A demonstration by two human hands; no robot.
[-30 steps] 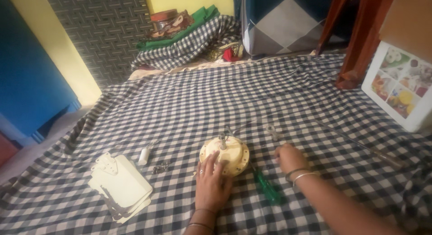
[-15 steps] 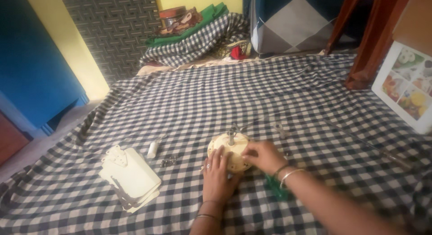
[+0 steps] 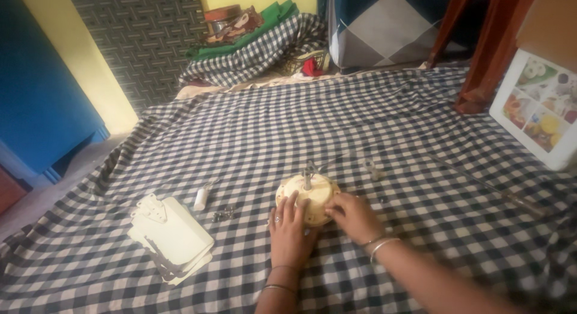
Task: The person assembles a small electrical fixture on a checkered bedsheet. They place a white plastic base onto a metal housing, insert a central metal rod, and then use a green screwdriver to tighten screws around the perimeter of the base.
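The round cream plastic housing [image 3: 308, 195] with its metal shaft sat on the checked cloth [image 3: 258, 133]; left hand [image 3: 290, 228] lay flat, fingers spread, right hand [image 3: 353, 216] gripped its rim.

A stack of cream flat blades [image 3: 171, 239] lies well left of the hands, beside a small white cylinder [image 3: 201, 199] and dark screws [image 3: 223, 215]. Far right stands a picture-covered box [image 3: 538, 112].
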